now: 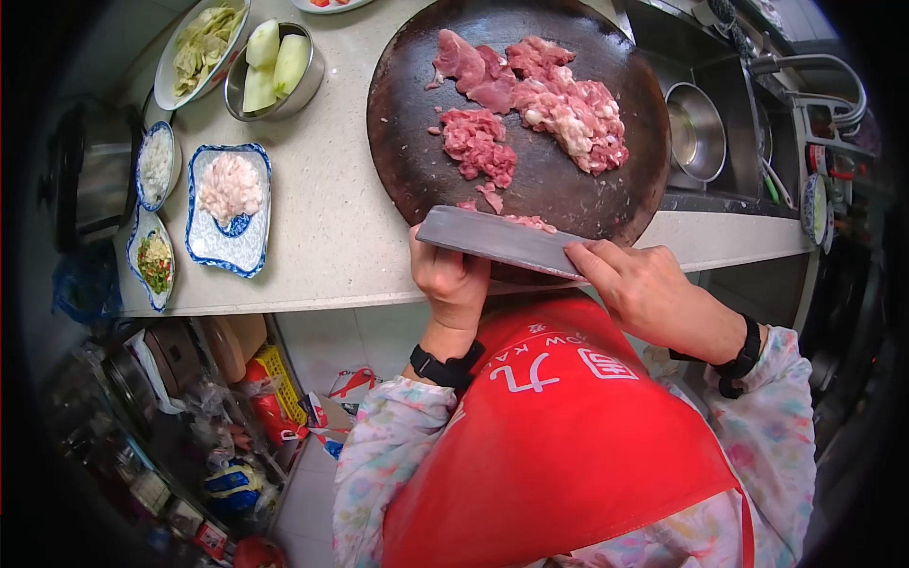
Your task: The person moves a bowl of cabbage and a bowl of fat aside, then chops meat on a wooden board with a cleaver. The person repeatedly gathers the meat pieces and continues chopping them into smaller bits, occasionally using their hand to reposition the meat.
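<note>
A wide cleaver point(497, 242) lies across the near edge of a round dark chopping board point(407, 123). My left hand point(445, 279) is closed at the blade's left end, its fingers partly hidden behind the blade. At the other end my right hand point(653, 289) has its fingers on the cleaver; the handle is not visible. Small bits of meat show just beyond the blade. Farther up the board are a pile of chopped red meat point(476, 144), a larger pile of pink, fatty meat point(578, 114) and some bigger slices point(469, 68).
Left on the counter point(331, 218) stand a patterned dish of pale minced meat point(229, 186), a bowl of white food point(155, 166), a small dish of chopped seasonings point(154, 263), a metal bowl of peeled vegetables point(292, 64) and a plate of slices point(204, 47). A sink holds a metal bowl point(696, 133).
</note>
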Demonstrator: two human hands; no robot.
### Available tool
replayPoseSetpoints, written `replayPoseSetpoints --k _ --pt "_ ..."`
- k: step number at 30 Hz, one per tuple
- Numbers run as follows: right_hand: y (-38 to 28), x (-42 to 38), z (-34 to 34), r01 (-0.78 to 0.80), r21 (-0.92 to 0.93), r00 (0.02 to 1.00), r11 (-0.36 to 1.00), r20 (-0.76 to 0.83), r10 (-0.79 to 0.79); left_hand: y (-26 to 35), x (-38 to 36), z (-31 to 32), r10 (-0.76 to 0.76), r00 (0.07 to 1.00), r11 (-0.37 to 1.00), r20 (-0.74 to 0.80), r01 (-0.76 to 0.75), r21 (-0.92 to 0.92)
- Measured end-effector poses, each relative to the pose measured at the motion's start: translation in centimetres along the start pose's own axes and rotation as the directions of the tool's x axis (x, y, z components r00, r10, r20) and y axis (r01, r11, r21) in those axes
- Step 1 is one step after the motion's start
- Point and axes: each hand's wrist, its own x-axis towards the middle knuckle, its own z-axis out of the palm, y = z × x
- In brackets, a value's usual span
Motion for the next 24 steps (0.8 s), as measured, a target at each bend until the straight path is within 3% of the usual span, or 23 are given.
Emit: replayPoseSetpoints --k 2,5,8,10,13,16,17,19,22,24 --pt "-0.1 0.4 -0.2 -0.024 -0.038 0.999 0.999 0.04 0.026 0.1 0.1 0.1 -0.03 0.999 1.0 -0.015 0.03 0.0" --pt "-0.7 3.9 0.4 0.056 -0.118 0.998 0.991 0.016 -0.054 -0.2 0.6 0.2 0.052 0.998 0.999 -0.033 -0.052 0.004" --pt "-0.8 7.3 1.0 0.068 -0.071 0.998 0.995 0.022 -0.067 -0.1 0.8 0.4 0.08 0.995 0.995 -0.067 -0.076 0.057" --pt "-0.2 8.3 1.7 0.099 0.041 0.988 0.994 -0.124 -0.093 -0.2 0.6 0.2 0.053 0.998 0.995 -0.029 -0.051 0.087" --pt "0.5 6.9 1.1 0.03 0.102 0.991 0.994 -0.136 -0.016 -0.2 0.8 0.5 0.028 0.998 0.999 -0.06 -0.026 0.035" --pt "-0.1 4.4 0.4 0.027 0.099 0.992 0.995 -0.126 -0.014 0.0 0.6 0.2 -0.035 0.999 0.999 -0.021 0.035 0.037" --pt "-0.5 3.6 0.1 0.018 0.088 0.997 0.996 -0.078 -0.011 0.1 1.0 0.1 0.036 0.997 0.999 -0.064 -0.036 -0.009" --pt "-0.6 2.2 0.0 -0.011 0.058 1.0 0.998 0.004 0.011 -0.2 0.7 0.2 0.029 0.998 0.999 -0.051 -0.028 0.016" --pt "-0.2 1.6 0.0 -0.006 0.037 1.0 0.999 0.011 0.005 -0.2 0.8 0.2 0.021 1.0 0.999 -0.019 -0.02 0.041" --pt "-0.6 3.5 0.6 0.0 0.005 1.0 1.0 0.008 0.0 -0.8 0.7 0.5 0.103 0.993 0.995 -0.053 -0.102 0.019"
